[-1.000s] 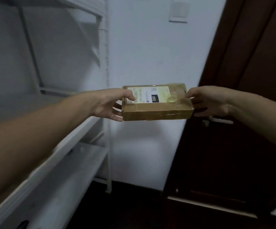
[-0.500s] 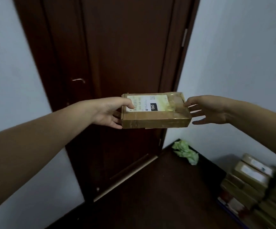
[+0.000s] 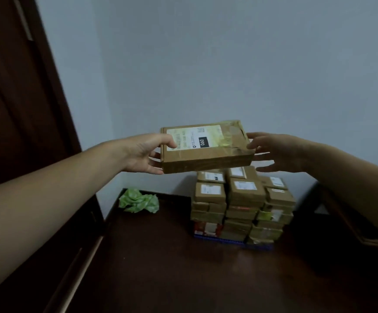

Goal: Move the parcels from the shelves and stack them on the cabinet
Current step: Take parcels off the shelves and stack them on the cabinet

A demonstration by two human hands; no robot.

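Observation:
A flat brown cardboard parcel [image 3: 206, 147] with a white label marked 060 hangs in the air between my hands. My left hand [image 3: 146, 153] grips its left end, thumb on top and fingers underneath. My right hand [image 3: 271, 152] holds the right end, thumb at the top corner and fingers spread below. Under and behind the parcel, several brown parcels stand in stacks [image 3: 242, 204] on the dark wooden cabinet top [image 3: 161, 267], against the wall.
A crumpled green bag [image 3: 139, 201] lies at the cabinet's back left corner. A dark brown door [image 3: 14, 98] fills the left side. A pale wall rises behind the stacks. At the far right edge there is a dark object [image 3: 353, 222], partly in view.
My view has swung right from the white shelves, past the door, to the cabinet. The parcel stays held between both hands and now hovers above the stacked parcels.

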